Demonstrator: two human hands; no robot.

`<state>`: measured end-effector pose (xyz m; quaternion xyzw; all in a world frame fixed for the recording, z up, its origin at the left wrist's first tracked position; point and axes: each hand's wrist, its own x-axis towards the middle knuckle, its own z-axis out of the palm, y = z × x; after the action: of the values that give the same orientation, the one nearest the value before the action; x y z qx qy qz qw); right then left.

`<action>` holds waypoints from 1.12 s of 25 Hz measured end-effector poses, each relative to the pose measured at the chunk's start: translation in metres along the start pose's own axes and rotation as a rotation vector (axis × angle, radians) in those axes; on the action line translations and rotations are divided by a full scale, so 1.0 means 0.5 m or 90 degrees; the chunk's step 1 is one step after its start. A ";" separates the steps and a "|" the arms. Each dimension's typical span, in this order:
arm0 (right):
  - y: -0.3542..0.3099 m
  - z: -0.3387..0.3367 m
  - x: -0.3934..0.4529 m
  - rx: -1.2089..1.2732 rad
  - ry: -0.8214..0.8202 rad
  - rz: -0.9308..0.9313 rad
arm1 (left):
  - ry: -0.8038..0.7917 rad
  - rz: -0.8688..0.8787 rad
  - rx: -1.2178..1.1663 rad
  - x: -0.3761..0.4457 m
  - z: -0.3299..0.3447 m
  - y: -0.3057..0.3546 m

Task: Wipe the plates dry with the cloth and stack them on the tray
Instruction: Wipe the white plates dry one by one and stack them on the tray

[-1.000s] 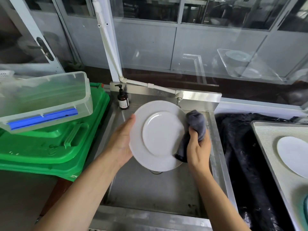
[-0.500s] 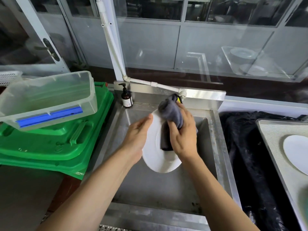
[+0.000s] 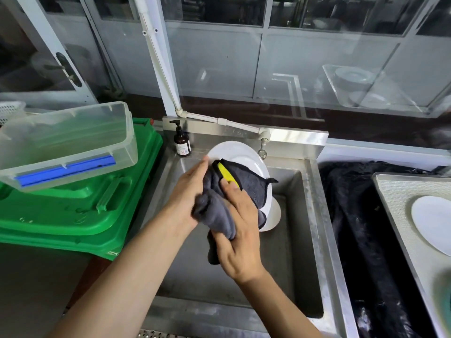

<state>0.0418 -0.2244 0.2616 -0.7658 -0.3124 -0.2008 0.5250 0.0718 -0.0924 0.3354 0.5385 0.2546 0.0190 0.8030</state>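
Cloth [image 3: 219, 206] and hands hide most of plate [image 3: 240, 154]; tray plate [image 3: 434, 223] cut off at right edge.

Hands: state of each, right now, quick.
Left hand: fingers straight, steadying the round white plate over the steel sink.
Right hand: grips the dark grey cloth, pressing it on the plate.

Bright daylight — glass glare; curved edges
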 end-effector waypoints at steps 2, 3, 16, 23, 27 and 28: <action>0.012 -0.007 -0.030 -0.044 -0.019 -0.039 | 0.087 -0.030 -0.007 0.003 0.014 0.005; 0.022 -0.010 -0.046 -0.067 -0.025 -0.050 | 0.102 -0.046 -0.042 0.002 0.021 0.006; 0.105 -0.057 0.072 0.040 0.151 0.366 | 0.044 -0.030 -0.030 0.007 -0.006 0.000; 0.040 -0.015 0.023 -0.023 -0.123 0.003 | 0.120 0.036 0.032 0.022 -0.009 0.003; 0.017 -0.017 0.017 -0.067 -0.103 0.005 | 0.056 -0.003 0.015 0.013 -0.017 -0.003; 0.020 -0.019 0.049 -0.084 -0.082 0.040 | 0.029 -0.010 0.013 0.010 -0.017 -0.008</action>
<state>0.0666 -0.2290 0.2740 -0.8194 -0.3073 -0.1546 0.4586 0.0714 -0.0856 0.3275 0.5438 0.2774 0.0226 0.7917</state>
